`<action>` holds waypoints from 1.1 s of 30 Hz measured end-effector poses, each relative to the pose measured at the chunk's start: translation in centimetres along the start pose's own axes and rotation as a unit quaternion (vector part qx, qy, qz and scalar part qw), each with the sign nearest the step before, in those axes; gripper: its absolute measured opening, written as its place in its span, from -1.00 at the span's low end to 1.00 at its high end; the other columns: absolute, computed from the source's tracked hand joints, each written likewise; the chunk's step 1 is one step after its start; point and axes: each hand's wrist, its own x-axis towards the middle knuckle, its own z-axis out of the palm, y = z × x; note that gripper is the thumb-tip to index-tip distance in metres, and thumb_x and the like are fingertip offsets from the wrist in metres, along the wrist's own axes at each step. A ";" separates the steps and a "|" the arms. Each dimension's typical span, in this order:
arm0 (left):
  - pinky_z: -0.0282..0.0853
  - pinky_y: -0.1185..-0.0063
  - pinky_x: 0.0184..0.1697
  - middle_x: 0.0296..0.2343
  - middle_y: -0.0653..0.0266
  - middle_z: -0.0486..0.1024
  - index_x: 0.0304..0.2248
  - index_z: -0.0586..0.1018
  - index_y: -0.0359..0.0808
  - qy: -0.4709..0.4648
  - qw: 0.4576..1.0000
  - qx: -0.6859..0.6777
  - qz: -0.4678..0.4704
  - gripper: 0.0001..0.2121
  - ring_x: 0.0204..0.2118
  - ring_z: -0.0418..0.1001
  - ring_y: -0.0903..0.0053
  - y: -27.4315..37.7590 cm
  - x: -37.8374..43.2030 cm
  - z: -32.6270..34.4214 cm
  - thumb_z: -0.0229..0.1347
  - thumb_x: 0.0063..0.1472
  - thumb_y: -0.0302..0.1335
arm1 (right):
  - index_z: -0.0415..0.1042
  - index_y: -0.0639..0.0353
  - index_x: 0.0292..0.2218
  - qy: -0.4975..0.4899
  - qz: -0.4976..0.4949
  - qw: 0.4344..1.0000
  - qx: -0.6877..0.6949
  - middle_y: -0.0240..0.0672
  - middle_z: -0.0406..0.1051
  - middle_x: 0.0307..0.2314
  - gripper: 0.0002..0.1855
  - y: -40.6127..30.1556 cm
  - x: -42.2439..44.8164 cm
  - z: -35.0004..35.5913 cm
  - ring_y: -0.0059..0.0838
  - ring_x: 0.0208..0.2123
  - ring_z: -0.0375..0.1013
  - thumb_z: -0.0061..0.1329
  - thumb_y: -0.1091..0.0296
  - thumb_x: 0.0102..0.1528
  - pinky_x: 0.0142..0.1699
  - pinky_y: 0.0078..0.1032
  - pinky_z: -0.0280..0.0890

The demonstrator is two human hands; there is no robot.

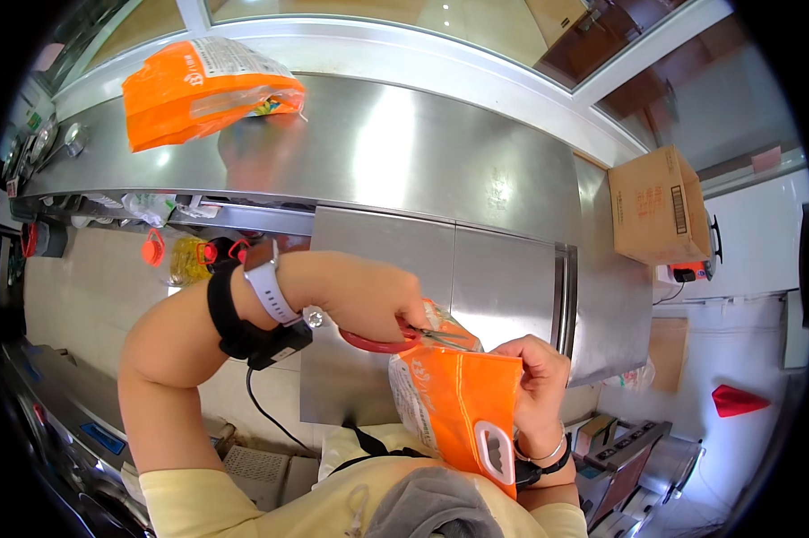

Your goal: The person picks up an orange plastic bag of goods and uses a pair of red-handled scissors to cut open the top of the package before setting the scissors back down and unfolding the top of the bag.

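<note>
My left hand (370, 296) is closed around the red handles of a pair of scissors (384, 344). The metal blades point right and lie at the upper edge of an orange plastic bag (475, 397) with a white carry handle (495, 452). My right hand (537, 376) grips the bag's corner just past the blade tips. The bag hangs tilted close against my body, its handle towards the lower right. How far the blades are apart is hard to tell. A second orange plastic bag (176, 101), with a white printed panel, lies on the steel counter (323, 148) at the upper left.
A cardboard box (653, 208) stands at the counter's right end. Ladles (73, 138) lie at its far left. Below the counter are steel doors (377, 242) and, on the floor, an oil bottle (188, 261). A stove (75, 430) is at the lower left.
</note>
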 end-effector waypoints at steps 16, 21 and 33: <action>0.33 0.47 -0.36 -0.52 0.14 0.45 -0.11 0.50 -0.25 -0.048 0.991 0.117 -0.041 -0.59 -0.46 0.41 0.23 3.7 -2.2 -1.7 0.08 -0.04 -0.52 | 0.44 0.21 -0.51 -0.030 -0.080 0.996 0.035 -0.35 0.26 -0.72 -0.89 -0.9 -0.5 1.5 -0.47 -0.75 0.23 0.09 0.58 -0.16 -0.66 -0.62 0.12; 0.34 0.48 -0.29 -0.51 0.16 0.46 -0.12 0.51 -0.26 -0.028 0.994 0.095 -0.047 -0.57 -0.39 0.40 0.24 4.7 -2.4 -1.9 0.10 -0.08 -0.57 | 0.41 0.19 -0.53 -0.016 -0.097 0.992 0.082 -0.36 0.24 -0.72 -0.89 -1.2 -0.5 1.8 -0.47 -0.74 0.23 0.08 0.58 -0.16 -0.67 -0.59 0.09; 0.35 0.45 -0.30 -0.51 0.18 0.48 -0.15 0.53 -0.26 -0.067 0.976 0.191 -0.085 -0.59 -0.40 0.42 0.25 7.9 -0.2 -3.8 0.10 -0.10 -0.54 | 0.42 0.18 -0.54 0.030 -0.115 0.989 0.085 -0.38 0.27 -0.73 -0.89 0.1 -0.5 1.2 -0.53 -0.77 0.24 0.08 0.59 -0.17 -0.67 -0.64 0.07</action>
